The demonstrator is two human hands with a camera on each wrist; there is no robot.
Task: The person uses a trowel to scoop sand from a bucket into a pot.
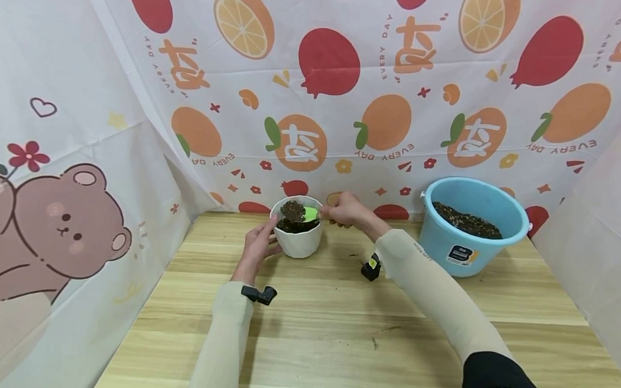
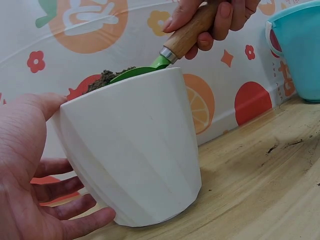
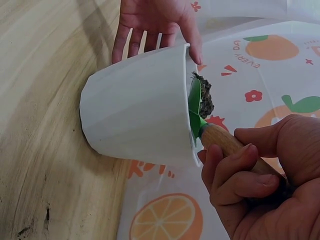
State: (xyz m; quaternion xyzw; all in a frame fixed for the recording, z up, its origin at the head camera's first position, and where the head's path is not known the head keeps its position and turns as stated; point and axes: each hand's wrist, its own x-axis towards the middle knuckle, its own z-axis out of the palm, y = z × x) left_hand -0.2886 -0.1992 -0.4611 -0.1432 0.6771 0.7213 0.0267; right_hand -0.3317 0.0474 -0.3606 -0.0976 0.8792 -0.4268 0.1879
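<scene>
Against a fruit-printed backdrop, on a pale wooden surface (image 1: pixel 335 314): the right hand (image 1: pixel 344 209), fingers (image 3: pixel 235 172) curled tight round the wooden handle, holds a green-bladed trowel (image 1: pixel 305 214) heaped with soil (image 1: pixel 291 209) just over the rim of a white faceted plastic pot (image 1: pixel 298 241) at centre frame. The left hand (image 1: pixel 256 244) rests open against the pot's side, fingers (image 2: pixel 65 200) straight, steadying rather than gripping it. A tilt of the blade at the rim would likely scatter soil; a hard nudge could slide the pot. The blue plastic bucket of soil (image 1: pixel 471 224) stands well apart at right, with open room in the foreground.
</scene>
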